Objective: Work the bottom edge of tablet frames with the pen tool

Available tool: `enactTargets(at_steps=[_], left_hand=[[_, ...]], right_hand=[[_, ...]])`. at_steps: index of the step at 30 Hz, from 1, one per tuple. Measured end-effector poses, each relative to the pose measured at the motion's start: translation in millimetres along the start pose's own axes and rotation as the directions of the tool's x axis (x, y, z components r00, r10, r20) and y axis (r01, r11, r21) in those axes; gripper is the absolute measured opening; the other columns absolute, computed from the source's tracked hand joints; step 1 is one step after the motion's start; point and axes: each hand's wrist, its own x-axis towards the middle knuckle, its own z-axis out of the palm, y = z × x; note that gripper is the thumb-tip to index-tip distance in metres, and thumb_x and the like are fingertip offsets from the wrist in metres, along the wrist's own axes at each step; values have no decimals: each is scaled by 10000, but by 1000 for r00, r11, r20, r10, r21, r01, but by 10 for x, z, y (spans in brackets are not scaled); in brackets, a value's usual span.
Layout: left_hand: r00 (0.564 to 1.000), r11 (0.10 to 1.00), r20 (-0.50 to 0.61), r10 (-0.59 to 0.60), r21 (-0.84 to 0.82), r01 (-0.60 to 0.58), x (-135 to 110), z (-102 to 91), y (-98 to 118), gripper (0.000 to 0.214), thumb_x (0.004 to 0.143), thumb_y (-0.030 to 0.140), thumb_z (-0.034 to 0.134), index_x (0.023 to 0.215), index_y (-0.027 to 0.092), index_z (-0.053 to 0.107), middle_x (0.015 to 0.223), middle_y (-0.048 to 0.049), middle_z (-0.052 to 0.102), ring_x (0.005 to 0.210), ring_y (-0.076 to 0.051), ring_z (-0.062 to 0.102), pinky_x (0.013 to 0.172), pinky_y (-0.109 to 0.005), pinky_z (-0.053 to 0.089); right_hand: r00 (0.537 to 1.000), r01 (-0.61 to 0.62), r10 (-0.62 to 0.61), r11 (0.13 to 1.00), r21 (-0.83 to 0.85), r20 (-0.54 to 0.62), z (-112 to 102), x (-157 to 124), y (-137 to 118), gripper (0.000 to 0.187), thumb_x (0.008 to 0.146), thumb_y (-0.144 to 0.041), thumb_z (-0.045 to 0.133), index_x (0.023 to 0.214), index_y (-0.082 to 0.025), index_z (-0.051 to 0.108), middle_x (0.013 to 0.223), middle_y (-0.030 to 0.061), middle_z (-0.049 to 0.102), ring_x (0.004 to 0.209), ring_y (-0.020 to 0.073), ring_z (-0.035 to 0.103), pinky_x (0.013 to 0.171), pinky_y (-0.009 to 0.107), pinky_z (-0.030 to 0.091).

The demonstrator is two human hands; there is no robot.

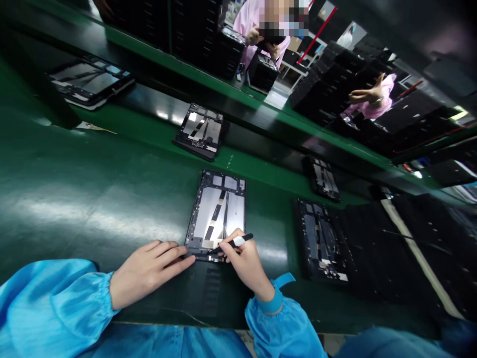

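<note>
An opened tablet [234, 211] lies on the green bench in front of me, its silver inside, black flat cable and lower circuit parts exposed. My left hand [147, 271] rests flat with fingers stretched out, their tips touching the tablet's lower left corner. My right hand [244, 258] is closed in a pinch around a slim black pointed tool [247, 237] with a white patch on it. The tool's tip touches or hovers just above the tablet's lower edge; which of these I cannot tell.
Another opened tablet [203, 130] lies behind mine, with more at the far left [91, 79] and right [325, 178]. To my right, a further opened tablet [316, 238] sits beside black trays [372, 248]. Across the bench, a person in pink [242, 20] stands among stacked black trays.
</note>
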Motion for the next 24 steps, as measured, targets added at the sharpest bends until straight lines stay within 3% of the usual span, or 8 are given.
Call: enactTargets(at_steps=[3, 7, 12, 16, 20, 24], left_hand=[[1000, 1000, -1, 1, 18, -1, -20, 25, 3, 428, 1032, 15, 313, 1292, 160, 620, 1169, -93, 693, 1023, -246, 585, 856, -381, 432], [1000, 999, 15, 2, 51, -3, -23, 35, 17, 435, 1019, 4, 326, 1314, 160, 604, 1205, -101, 690, 1054, -251, 595, 883, -387, 440], [993, 995, 120, -19, 102, 7, -18, -6, 44, 516, 983, -22, 381, 1412, 219, 538, 1249, -94, 681, 1084, -242, 609, 899, -370, 451], [996, 995, 85, -23, 97, 15, -40, 28, 26, 513, 987, -4, 346, 1394, 225, 557, 1241, -89, 672, 1072, -235, 612, 906, -359, 463], [990, 996, 108, -89, 16, 88, 52, 49, 33, 416, 1020, 106, 387, 1327, 281, 607, 1273, -82, 634, 1079, -231, 605, 886, -335, 508], [986, 997, 150, -76, -9, 79, 214, 18, 42, 340, 1018, 186, 467, 1292, 299, 634, 1214, -99, 635, 979, -253, 618, 786, -354, 545]], right_hand=[[999, -40, 41, 996, 82, -12, 14, 14, 18, 183, 907, -356, 684, 820, -214, 606, 667, -12, 668, 646, 194, 725, 524, 241, 528], [999, -44, 45, 996, 72, -13, 20, 14, 32, 185, 917, -350, 680, 817, -209, 613, 672, -7, 684, 662, 193, 738, 536, 234, 520], [1000, -17, 18, 999, 44, -16, 25, 13, 43, 177, 928, -338, 672, 820, -208, 620, 687, -8, 685, 666, 190, 740, 538, 235, 502], [1000, -9, 10, 999, 49, -13, 34, 18, 35, 176, 926, -332, 674, 812, -210, 616, 682, -10, 678, 671, 196, 748, 536, 239, 507], [1000, 0, 1, 999, 47, -8, 41, 18, 13, 173, 919, -325, 668, 802, -212, 607, 680, -10, 671, 662, 201, 748, 531, 242, 517], [999, 24, -24, 1000, -5, -22, 29, 12, 18, 192, 931, -332, 654, 790, -212, 601, 678, -12, 645, 628, 186, 717, 532, 247, 522]])
